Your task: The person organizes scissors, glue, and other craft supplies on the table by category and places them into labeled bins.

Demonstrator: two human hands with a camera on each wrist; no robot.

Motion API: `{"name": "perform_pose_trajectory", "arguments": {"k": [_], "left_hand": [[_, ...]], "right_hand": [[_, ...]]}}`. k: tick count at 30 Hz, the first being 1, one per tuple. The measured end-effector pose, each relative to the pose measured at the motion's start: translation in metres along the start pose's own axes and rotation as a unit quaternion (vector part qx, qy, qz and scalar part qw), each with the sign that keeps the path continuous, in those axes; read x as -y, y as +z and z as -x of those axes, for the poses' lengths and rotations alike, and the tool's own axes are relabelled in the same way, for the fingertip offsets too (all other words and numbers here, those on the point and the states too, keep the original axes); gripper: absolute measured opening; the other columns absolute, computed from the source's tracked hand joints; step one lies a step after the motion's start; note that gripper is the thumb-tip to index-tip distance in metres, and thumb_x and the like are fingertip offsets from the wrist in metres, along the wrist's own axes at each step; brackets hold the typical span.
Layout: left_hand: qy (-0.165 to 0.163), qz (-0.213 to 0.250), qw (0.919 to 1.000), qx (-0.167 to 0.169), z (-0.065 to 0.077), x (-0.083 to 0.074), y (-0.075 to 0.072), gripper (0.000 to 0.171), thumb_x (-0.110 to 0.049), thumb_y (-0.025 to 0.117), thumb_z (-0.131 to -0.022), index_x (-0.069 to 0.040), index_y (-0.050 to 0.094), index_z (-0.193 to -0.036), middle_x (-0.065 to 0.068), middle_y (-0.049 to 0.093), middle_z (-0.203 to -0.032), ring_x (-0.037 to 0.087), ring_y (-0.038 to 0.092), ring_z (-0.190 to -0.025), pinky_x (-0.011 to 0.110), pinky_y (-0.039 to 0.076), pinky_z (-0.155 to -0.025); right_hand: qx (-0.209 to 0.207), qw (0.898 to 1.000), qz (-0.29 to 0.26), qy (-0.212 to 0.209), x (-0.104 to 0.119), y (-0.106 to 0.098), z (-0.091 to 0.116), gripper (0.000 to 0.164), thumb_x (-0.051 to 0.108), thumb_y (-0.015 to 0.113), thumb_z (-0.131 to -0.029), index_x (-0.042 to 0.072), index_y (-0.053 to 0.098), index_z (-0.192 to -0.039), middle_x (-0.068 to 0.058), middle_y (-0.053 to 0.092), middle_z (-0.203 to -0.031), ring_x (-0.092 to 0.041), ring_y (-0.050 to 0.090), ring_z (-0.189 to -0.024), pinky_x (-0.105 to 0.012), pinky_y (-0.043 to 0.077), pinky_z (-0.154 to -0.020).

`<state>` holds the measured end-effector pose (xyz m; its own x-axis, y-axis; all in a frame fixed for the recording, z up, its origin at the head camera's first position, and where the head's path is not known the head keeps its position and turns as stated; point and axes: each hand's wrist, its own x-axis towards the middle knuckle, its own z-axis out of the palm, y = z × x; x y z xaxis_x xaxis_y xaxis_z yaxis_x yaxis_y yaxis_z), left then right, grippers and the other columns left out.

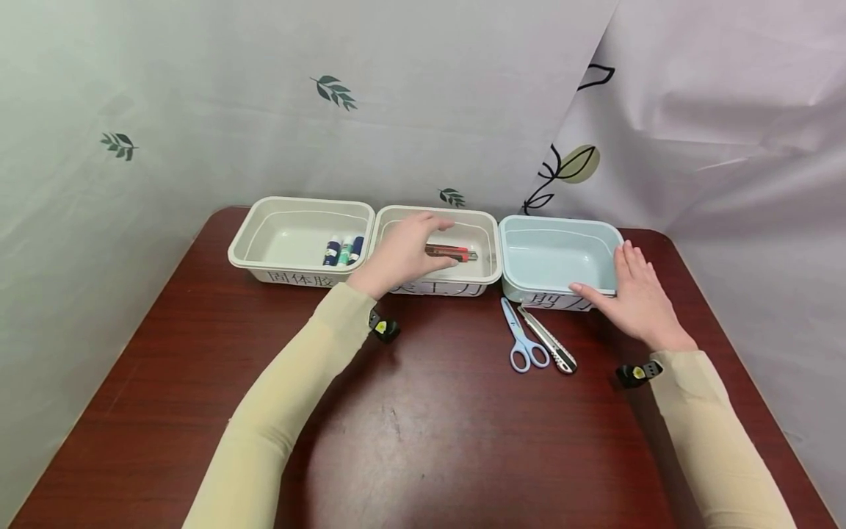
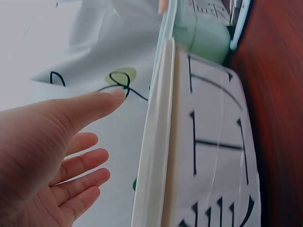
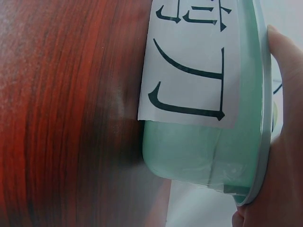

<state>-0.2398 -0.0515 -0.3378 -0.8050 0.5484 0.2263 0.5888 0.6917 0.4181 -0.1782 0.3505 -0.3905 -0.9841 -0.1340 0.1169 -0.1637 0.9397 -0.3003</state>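
My left hand [image 1: 405, 251] hovers over the middle off-white bin [image 1: 487, 279], thumb and fingers apart. A red and black utility knife [image 1: 461, 253] lies in that bin beyond the hand, partly hidden by it. Nothing shows between the left fingers [image 2: 85, 161] in the left wrist view. At the right, my right hand [image 1: 642, 300] rests against the front right corner of the light blue bin [image 1: 558, 253], fingers extended along its side and thumb at the front rim. Blue-handled scissors [image 1: 521, 339] and a silver and black utility knife [image 1: 550, 341] lie side by side before this bin.
A left off-white bin [image 1: 280, 241] holds several glue sticks [image 1: 344, 252] in its right end. All three bins stand in a row at the back of the dark red table [image 1: 423, 426], with paper labels in front. A patterned curtain [image 1: 396, 132] hangs behind them.
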Motion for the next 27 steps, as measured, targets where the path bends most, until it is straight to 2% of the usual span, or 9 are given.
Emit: {"name": "perform_pose_trajectory", "arguments": {"k": [6,15,22,27], "left_hand": [[0.015,0.037,0.9992,-0.006,0.004,-0.013,0.003,0.067,-0.037,0.081,-0.088,-0.003,0.058,-0.141,0.009,0.059,-0.139,0.025,0.050,-0.132,0.031,0.034,-0.112],[0.069,0.062,0.9955,-0.016,0.012,-0.036,0.015,0.068,-0.037,0.083,-0.086,-0.005,0.058,-0.141,0.008,0.059,-0.138,0.020,0.052,-0.128,0.028,0.036,-0.109],[0.096,0.087,0.9916,0.000,0.018,-0.056,0.029,0.069,-0.037,0.084,-0.086,-0.005,0.058,-0.141,0.006,0.060,-0.134,0.018,0.055,-0.121,0.026,0.038,-0.105],[0.115,0.101,0.9882,0.016,0.021,-0.071,0.045,0.067,-0.036,0.084,-0.085,-0.005,0.059,-0.139,0.006,0.062,-0.131,0.017,0.056,-0.120,0.023,0.037,-0.105]], "right_hand": [[-0.003,1.000,-0.001,-0.002,0.001,0.000,0.000,0.111,0.063,0.059,-0.094,-0.015,0.008,-0.155,-0.033,-0.001,-0.163,-0.042,-0.004,-0.152,-0.053,-0.003,-0.121],[-0.003,1.000,-0.001,-0.003,0.001,-0.001,0.000,0.111,0.062,0.059,-0.094,-0.015,0.009,-0.155,-0.033,0.000,-0.163,-0.043,-0.003,-0.152,-0.054,-0.002,-0.121],[-0.003,1.000,-0.003,-0.005,0.001,-0.001,-0.001,0.110,0.062,0.059,-0.094,-0.015,0.009,-0.155,-0.034,0.000,-0.162,-0.043,-0.003,-0.151,-0.054,-0.002,-0.121],[-0.004,1.000,-0.003,-0.004,0.001,-0.001,-0.001,0.111,0.062,0.059,-0.094,-0.016,0.009,-0.155,-0.035,0.001,-0.162,-0.043,-0.003,-0.151,-0.054,-0.002,-0.120]]}}
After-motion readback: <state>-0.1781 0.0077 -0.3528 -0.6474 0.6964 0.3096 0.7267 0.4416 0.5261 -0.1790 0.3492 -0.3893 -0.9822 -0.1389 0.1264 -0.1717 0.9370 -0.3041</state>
